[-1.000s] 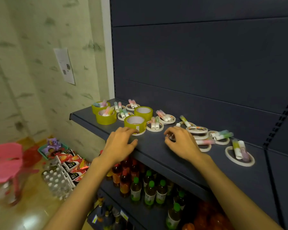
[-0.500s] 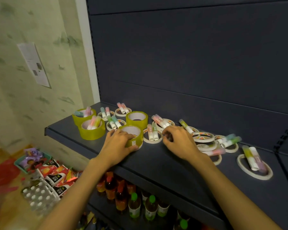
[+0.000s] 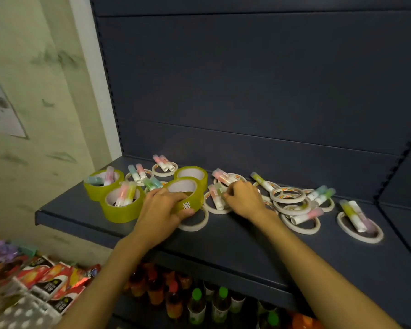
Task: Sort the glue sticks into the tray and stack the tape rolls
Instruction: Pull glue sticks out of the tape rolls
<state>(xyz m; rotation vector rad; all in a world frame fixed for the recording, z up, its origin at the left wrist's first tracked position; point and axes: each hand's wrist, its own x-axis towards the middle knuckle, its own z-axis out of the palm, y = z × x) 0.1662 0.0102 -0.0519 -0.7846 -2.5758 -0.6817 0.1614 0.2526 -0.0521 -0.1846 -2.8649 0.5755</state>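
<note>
Fingers of our left hand (image 3: 163,210) curl over the near wall of a yellow-green tape roll (image 3: 188,194), thumb pressed low on its outer face, so the roll is gripped near the front edge of the dark shelf (image 3: 223,241). Our right hand (image 3: 243,199) lies with fingers bent over a pair of glue sticks (image 3: 216,194) that rest across a thin white tape ring (image 3: 215,208); whether it has closed on one we cannot tell, since the fingertips are hidden. A second yellow-green roll (image 3: 192,173) stands just behind the gripped one, touching it. Two more such rolls (image 3: 122,205) sit toward the shelf's left edge with glue sticks standing inside their cores. Further white rings (image 3: 287,195), some overlapping and most bearing glue sticks, spread toward the right edge. No tray is visible.

We judge the wide rolls light, rigid and smooth-sided, best taken across the outer wall or through the core. The thin rings look flexible and should be lifted by the rim once cleared. The glue sticks appear light and liable to roll; a pinch at mid-barrel suits them.
</note>
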